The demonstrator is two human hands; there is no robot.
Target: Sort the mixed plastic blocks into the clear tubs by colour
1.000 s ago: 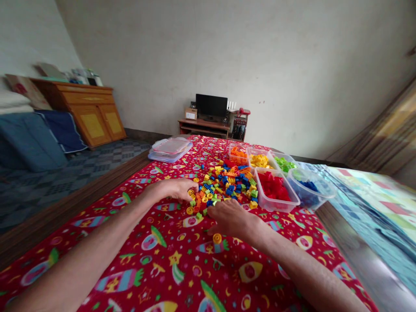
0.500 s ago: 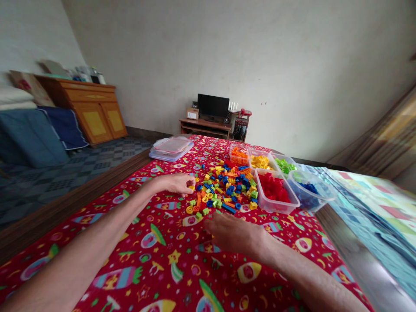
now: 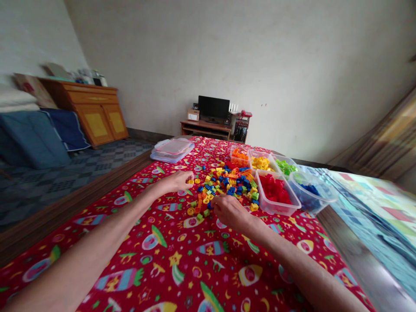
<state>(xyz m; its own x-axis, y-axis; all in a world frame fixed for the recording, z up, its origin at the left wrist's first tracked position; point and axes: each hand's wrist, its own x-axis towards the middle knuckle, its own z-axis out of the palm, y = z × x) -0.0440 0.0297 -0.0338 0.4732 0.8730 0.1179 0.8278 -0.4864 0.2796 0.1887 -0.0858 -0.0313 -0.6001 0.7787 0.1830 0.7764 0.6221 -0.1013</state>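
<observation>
A heap of small plastic bricks (image 3: 227,184) in yellow, blue, orange and green lies on the red patterned tablecloth (image 3: 182,260). My left hand (image 3: 177,181) rests at the heap's left edge with its fingers curled, pinched on a small yellow brick. My right hand (image 3: 227,210) sits at the heap's near edge, fingers bent down among the bricks; whether it holds one is hidden. To the right stand clear tubs: red bricks (image 3: 276,190), blue bricks (image 3: 310,190), orange (image 3: 238,155), yellow (image 3: 260,162) and green (image 3: 284,165).
Stacked clear lids (image 3: 172,149) lie at the table's far left. The table's dark wooden edge (image 3: 74,203) runs along the left. A patterned bed cover (image 3: 373,203) lies to the right. A TV stand (image 3: 211,125) and a wooden cabinet (image 3: 94,115) stand by the walls.
My right hand drew back to the loose yellow piece near me, then moved forward again to the heap's near edge; that piece no longer lies there. My left hand shifted slightly up and away.
</observation>
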